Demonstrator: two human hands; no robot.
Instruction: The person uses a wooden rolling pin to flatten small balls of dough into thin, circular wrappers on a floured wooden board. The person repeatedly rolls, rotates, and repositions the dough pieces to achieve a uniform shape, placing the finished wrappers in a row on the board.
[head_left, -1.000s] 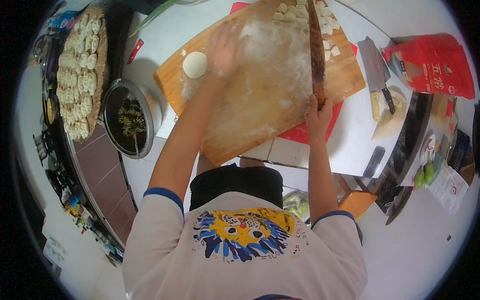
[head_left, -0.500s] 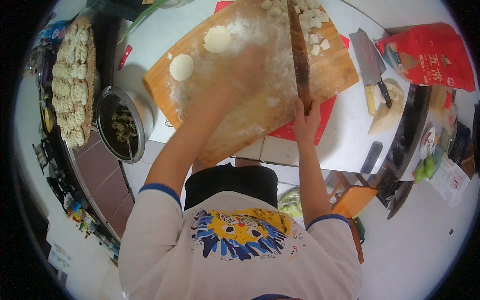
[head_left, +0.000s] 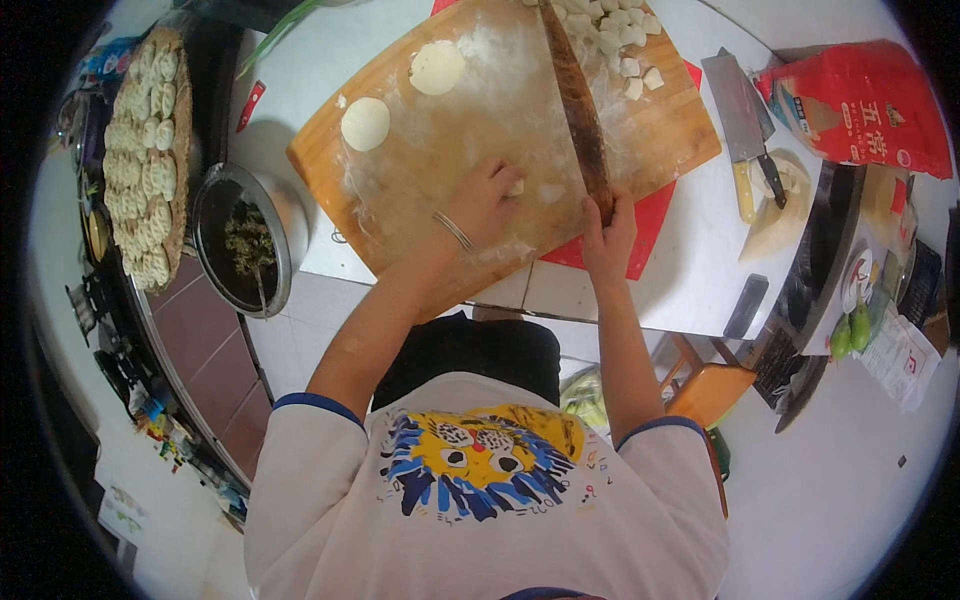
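A wooden board [head_left: 650, 130] dusted with flour lies on the white table. My right hand [head_left: 610, 240] grips the near end of a long, dark, tapered rolling pin [head_left: 573, 95], which slants up and left across the board. Low on the board, my left hand [head_left: 482, 208] has its fingers curled in, with a small pale dough piece [head_left: 517, 188] at the fingertips. Two flat round dough wrappers, a nearer one [head_left: 365, 124] and a farther one [head_left: 438, 67], lie at the board's left. Several cut dough pieces [head_left: 610, 38] are heaped at the far right.
Left of the board stands a metal pot [head_left: 283, 215] with dark filling and a utensil. Beyond it is a round tray of dumplings [head_left: 145, 170]. To the right lie a cleaver [head_left: 737, 105], a smaller knife [head_left: 771, 180], a phone [head_left: 745, 307] and a red bag [head_left: 860, 110].
My left hand, blurred over the board's middle before, has come down nearer me and is now at a dough piece. The rolling pin's far end has swung left.
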